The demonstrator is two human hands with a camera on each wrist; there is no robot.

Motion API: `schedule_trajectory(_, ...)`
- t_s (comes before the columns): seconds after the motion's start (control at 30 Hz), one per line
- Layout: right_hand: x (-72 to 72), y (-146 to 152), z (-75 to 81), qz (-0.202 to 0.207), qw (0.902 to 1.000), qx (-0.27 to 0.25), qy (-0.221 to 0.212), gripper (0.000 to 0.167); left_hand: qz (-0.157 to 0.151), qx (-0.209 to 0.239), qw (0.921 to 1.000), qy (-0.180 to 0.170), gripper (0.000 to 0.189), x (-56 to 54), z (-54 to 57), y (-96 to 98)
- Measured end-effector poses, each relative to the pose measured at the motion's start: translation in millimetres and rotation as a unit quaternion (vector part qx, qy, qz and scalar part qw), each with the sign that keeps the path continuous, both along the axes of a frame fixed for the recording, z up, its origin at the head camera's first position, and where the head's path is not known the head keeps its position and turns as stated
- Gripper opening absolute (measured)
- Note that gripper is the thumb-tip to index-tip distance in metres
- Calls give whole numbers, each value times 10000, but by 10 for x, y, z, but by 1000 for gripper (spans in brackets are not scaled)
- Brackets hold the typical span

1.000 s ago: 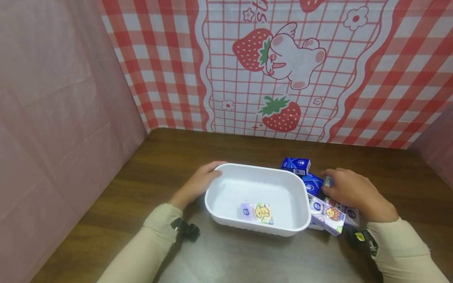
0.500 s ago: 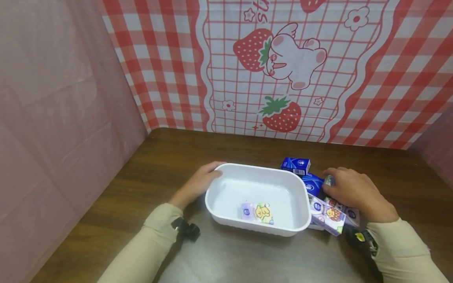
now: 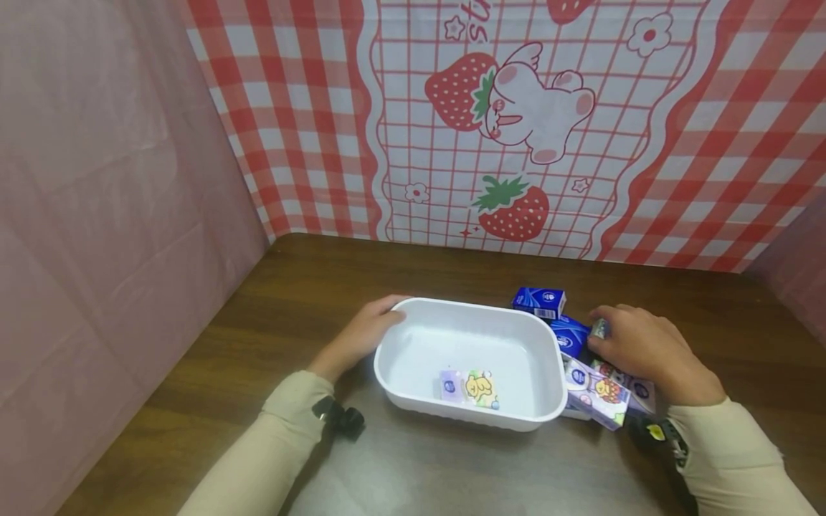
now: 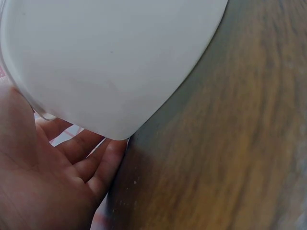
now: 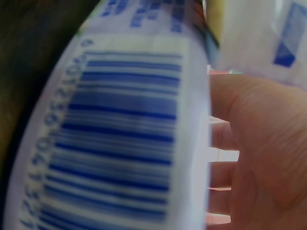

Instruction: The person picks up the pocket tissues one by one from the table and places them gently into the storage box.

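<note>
left hand (image 3: 368, 326) gripped the white tub (image 3: 477, 326) by its rim | right hand (image 3: 642, 345) seemed to pinch a small pack (image 3: 599, 330) near a blue pack (image 3: 571, 335), half hidden from me | bear-print pack (image 3: 470, 388) lay inside the tub | step looked like picking; next called for a clean lift

Red-and-white checked cloth (image 3: 510, 136) is hanging behind dark wood-grain table (image 3: 323, 276), its gridded centre panel displaying cartoon animal (image 3: 548, 104), strawberries (image 3: 461, 92), flowers (image 3: 649, 34) and stars (image 3: 454, 28) (lettering (image 3: 478, 21) is running sideways at top). Creased pale pink fabric (image 3: 116, 215) is covering left side; pink strip (image 3: 796, 240) is showing at far right. Table's far left corner is curving smoothly. Soft greyish glare (image 3: 413, 473) is spreading across near tabletop, farther wood staying darker brown.
</note>
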State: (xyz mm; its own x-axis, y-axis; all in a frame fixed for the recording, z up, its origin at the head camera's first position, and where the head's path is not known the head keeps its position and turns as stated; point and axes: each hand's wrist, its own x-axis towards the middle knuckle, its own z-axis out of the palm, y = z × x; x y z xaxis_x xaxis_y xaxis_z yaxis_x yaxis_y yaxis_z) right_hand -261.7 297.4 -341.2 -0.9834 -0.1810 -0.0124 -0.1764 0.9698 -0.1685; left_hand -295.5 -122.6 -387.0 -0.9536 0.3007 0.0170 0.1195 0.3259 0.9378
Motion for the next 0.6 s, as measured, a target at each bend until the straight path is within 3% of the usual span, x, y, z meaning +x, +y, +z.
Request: schedule_trajectory(0.6,6,-12,24,-102,9999,-37,44,61,40,16,9999,113,36,8,10,15)
